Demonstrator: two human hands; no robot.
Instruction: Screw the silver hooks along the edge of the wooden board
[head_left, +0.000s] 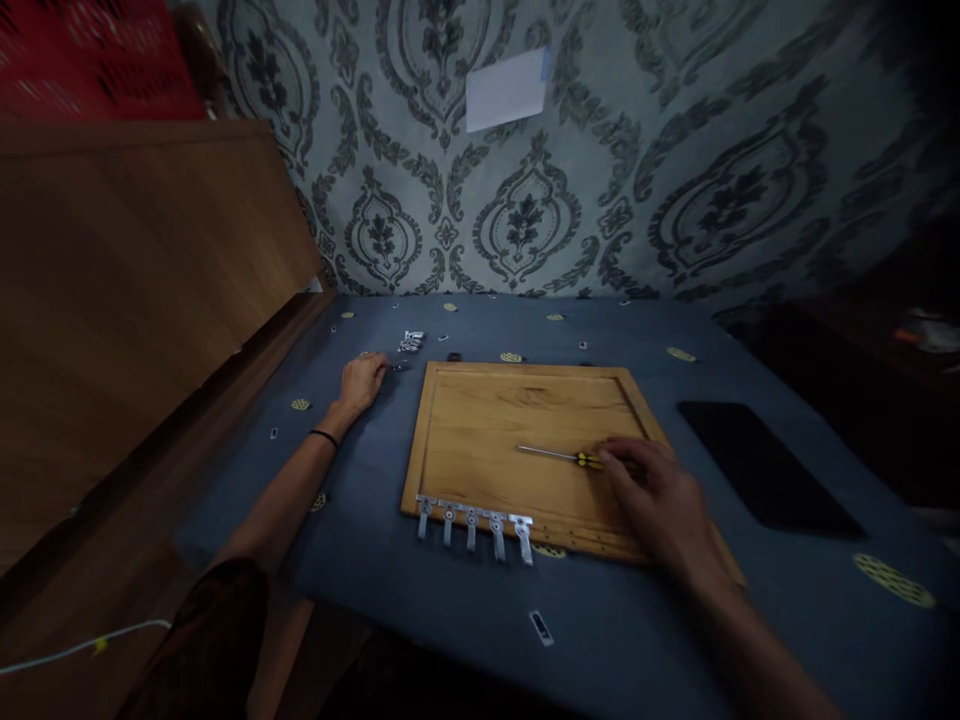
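A wooden board [487, 420] lies flat on the blue-covered table [622, 640]. Several small metal brackets [475, 526] are lined up along the board's near edge. A screwdriver [561, 456] with a yellow and black handle lies on the board, its shaft pointing left. My right hand [660, 500] rests over the handle end, fingers curled on it. My left hand [361, 381] reaches to the far left of the board, fingers bent down onto the cloth beside a small pile of metal parts [410, 341]; I cannot make out what is under the fingers.
A dark phone [765, 465] lies right of the board. A wooden panel [127, 290] runs along the left. Patterned wallpaper with a white paper [507, 90] backs the table. A small metal piece [541, 627] lies near the front edge.
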